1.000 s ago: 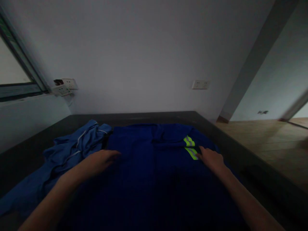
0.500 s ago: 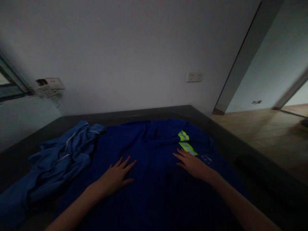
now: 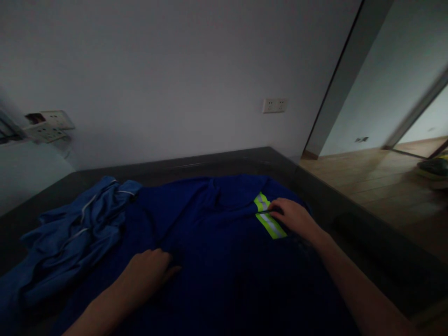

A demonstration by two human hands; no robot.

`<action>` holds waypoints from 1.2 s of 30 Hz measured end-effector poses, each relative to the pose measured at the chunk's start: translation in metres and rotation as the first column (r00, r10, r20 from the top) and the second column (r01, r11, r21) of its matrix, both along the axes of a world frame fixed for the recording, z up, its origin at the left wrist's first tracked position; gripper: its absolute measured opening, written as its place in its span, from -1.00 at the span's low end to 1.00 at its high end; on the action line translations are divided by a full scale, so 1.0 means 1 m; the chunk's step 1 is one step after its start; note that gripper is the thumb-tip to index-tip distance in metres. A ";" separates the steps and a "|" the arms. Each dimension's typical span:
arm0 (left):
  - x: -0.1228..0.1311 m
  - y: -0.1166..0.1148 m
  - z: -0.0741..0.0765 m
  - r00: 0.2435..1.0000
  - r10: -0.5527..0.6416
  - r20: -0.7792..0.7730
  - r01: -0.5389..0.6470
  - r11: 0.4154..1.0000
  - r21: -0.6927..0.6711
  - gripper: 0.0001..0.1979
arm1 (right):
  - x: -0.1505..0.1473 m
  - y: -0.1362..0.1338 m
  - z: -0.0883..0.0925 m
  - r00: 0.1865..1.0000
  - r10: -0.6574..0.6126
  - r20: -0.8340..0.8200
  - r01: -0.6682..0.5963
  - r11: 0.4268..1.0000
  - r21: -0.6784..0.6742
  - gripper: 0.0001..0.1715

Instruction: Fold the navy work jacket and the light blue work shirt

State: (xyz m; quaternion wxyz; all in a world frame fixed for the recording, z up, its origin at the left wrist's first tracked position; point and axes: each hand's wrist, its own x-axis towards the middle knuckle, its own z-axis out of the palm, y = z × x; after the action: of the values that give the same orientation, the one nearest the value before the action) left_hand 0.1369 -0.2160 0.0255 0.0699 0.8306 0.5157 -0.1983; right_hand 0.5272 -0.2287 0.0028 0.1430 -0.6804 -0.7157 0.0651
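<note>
A dark blue work jacket (image 3: 210, 242) lies spread on the dark table, with a yellow-green and silver reflective strip (image 3: 271, 226) on its right side. My right hand (image 3: 292, 217) pinches the jacket's cloth beside that strip, thumb and fingers closed, and a fold rises there. Lower down on the left, my left hand (image 3: 149, 270) rests on the jacket with its fingers curled into the cloth and the thumb pointing right. Its fingertips are hidden. To the left lies a crumpled lighter blue garment (image 3: 84, 228) with white piping, which neither hand touches.
The dark table (image 3: 168, 170) stands against a grey wall (image 3: 168, 84) with a double socket (image 3: 275, 105). More socket plates (image 3: 49, 126) are at the left. Beyond the table's right edge is a wooden floor (image 3: 360, 175). A dark shape (image 3: 371, 238) lies at the table's right side.
Both hands lay flat with fingers spread; now they are closed on the cloth. My right hand has moved up onto the reflective strip, my left slightly down and left. The view has shifted right.
</note>
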 end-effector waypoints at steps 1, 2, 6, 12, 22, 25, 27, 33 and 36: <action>0.001 0.000 0.001 1.000 -0.003 -0.010 0.003 1.000 0.002 -0.66 | 0.009 0.003 -0.004 0.999 -0.033 0.039 0.031 0.999 0.041 -0.82; 0.002 0.001 0.001 1.000 -0.008 -0.015 0.008 1.000 0.002 -0.66 | 0.017 0.006 -0.008 0.996 -0.049 0.072 0.044 0.997 0.063 -0.84; 0.002 0.000 0.002 1.000 -0.016 0.004 0.016 1.000 -0.007 -0.66 | 0.021 0.011 -0.023 0.978 -0.075 0.193 0.062 0.995 0.073 -0.76; 0.002 0.001 0.000 0.999 -0.032 -0.023 0.032 0.999 0.018 -0.68 | 0.008 0.017 -0.033 0.947 -0.202 0.250 0.160 0.971 0.178 -0.84; 0.000 0.002 -0.003 0.997 -0.072 0.005 0.072 0.995 0.064 -0.67 | 0.006 0.005 0.001 0.984 -0.117 -0.135 0.161 0.908 0.387 -0.69; -0.001 0.002 -0.005 0.997 -0.077 0.014 0.076 0.995 0.062 -0.66 | 0.014 0.002 -0.001 0.992 -0.123 -0.036 0.126 0.989 0.075 -0.70; -0.001 0.002 -0.007 0.997 -0.077 0.016 0.076 0.995 0.063 -0.66 | 0.020 0.001 -0.008 0.982 -0.167 0.086 0.172 0.983 -0.059 -0.71; 0.001 0.001 -0.005 0.998 -0.066 0.004 0.066 0.996 0.056 -0.66 | 0.024 0.006 -0.032 0.970 -0.178 0.164 0.186 0.982 -0.034 -0.57; 0.002 0.001 -0.002 0.998 -0.069 -0.001 0.069 0.996 0.049 -0.65 | 0.020 0.012 -0.039 0.976 -0.181 0.120 0.182 0.983 0.005 -0.49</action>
State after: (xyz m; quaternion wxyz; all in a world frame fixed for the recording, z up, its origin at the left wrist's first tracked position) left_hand 0.1384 -0.2153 0.0232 0.0427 0.8494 0.4915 -0.1875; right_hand 0.5468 -0.2168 -0.0358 0.1031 -0.7461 -0.6577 0.0130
